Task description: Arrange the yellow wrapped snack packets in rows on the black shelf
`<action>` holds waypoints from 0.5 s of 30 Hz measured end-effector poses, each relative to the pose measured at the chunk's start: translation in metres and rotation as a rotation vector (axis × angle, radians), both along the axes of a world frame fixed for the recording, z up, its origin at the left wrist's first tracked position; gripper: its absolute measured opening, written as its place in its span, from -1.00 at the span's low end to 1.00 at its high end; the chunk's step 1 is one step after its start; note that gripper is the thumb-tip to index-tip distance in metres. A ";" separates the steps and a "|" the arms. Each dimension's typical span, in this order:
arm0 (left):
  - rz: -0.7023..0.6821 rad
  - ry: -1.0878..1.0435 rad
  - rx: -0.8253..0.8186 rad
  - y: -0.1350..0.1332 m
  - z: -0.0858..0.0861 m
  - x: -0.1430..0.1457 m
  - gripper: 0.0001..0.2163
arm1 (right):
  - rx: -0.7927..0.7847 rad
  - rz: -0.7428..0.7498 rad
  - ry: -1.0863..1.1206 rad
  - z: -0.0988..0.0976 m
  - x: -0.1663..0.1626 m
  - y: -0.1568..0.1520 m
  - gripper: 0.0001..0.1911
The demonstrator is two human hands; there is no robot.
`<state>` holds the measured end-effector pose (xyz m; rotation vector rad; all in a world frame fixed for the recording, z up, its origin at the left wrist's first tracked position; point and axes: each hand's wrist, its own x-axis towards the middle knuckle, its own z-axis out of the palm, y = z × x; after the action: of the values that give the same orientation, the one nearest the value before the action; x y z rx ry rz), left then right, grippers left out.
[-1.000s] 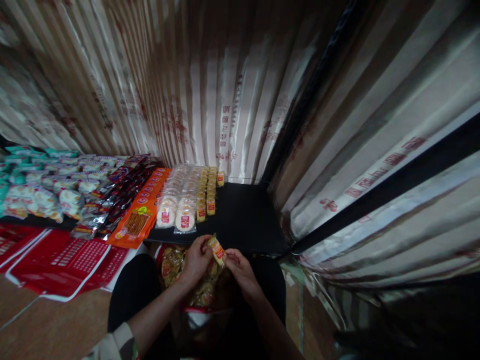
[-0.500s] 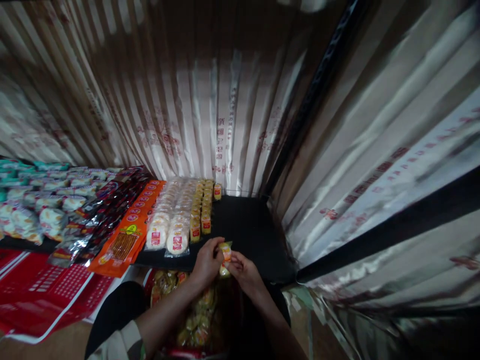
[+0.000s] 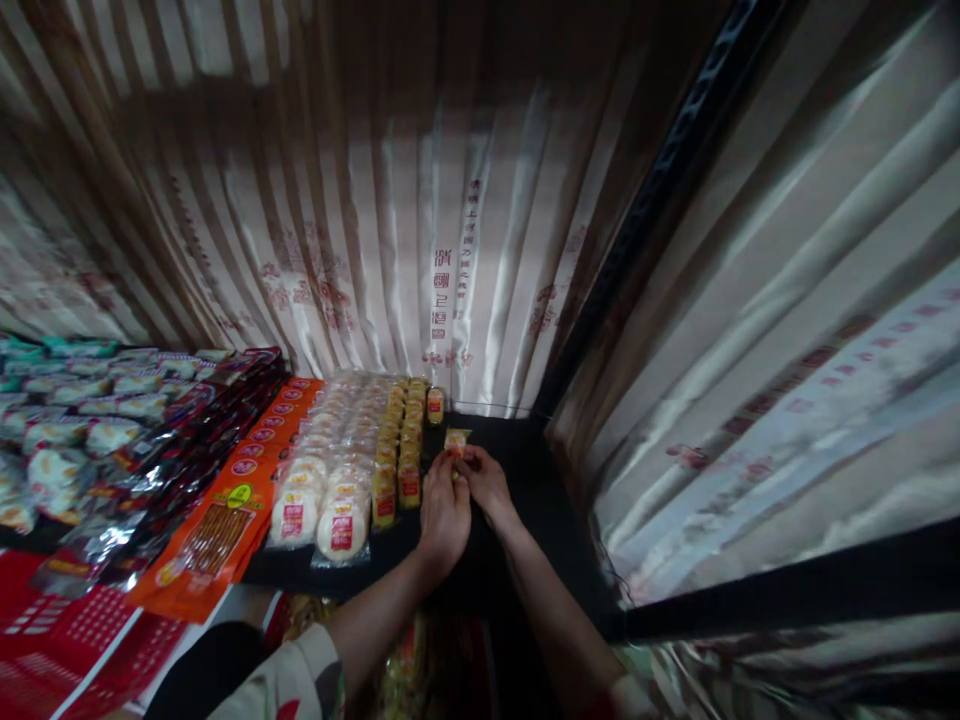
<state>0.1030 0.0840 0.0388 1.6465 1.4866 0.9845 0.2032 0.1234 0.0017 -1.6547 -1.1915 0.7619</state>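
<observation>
Over the black shelf (image 3: pixel 517 520), my left hand (image 3: pixel 445 512) and my right hand (image 3: pixel 486 482) meet around a small yellow snack packet (image 3: pixel 456 440) with a red and orange label. The fingers of both hands are closed on it, and part of it is hidden behind them. A bit of yellow wrapper shows between the hands, but I cannot tell whether it is a second packet. To the left stand rows of similar yellow snack packets (image 3: pixel 409 470). One more yellow packet (image 3: pixel 435 404) stands at the back near the curtain.
Clear-wrapped round white crackers (image 3: pixel 343 525) line the shelf further left, beside orange bags of stick snacks (image 3: pixel 225 530), dark shiny packets (image 3: pixel 180 450) and white-and-green packages (image 3: pixel 112 400). A pleated curtain (image 3: pixel 495 250) and a black post (image 3: pixel 637 210) bound the shelf. Below lie more yellow packets (image 3: pixel 405 660).
Both hands have moved forward over the shelf with the packet, from above the yellow packets below toward the back. The view has shifted slightly.
</observation>
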 end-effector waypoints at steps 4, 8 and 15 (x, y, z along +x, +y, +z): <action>0.045 -0.095 -0.130 0.025 0.002 0.009 -0.57 | 0.001 -0.002 -0.169 0.000 -0.001 0.036 -0.79; 0.068 -0.170 -0.177 0.044 0.005 0.015 -0.57 | 0.020 0.038 -0.218 0.004 -0.003 0.063 -0.76; 0.139 -0.177 -0.194 0.069 -0.003 0.024 -0.55 | 0.003 0.088 -0.395 0.002 -0.008 0.092 -0.74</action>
<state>0.1265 0.1532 0.0357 1.3002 1.5401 0.9987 0.1953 0.2153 0.0034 -1.8124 -1.5462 0.4961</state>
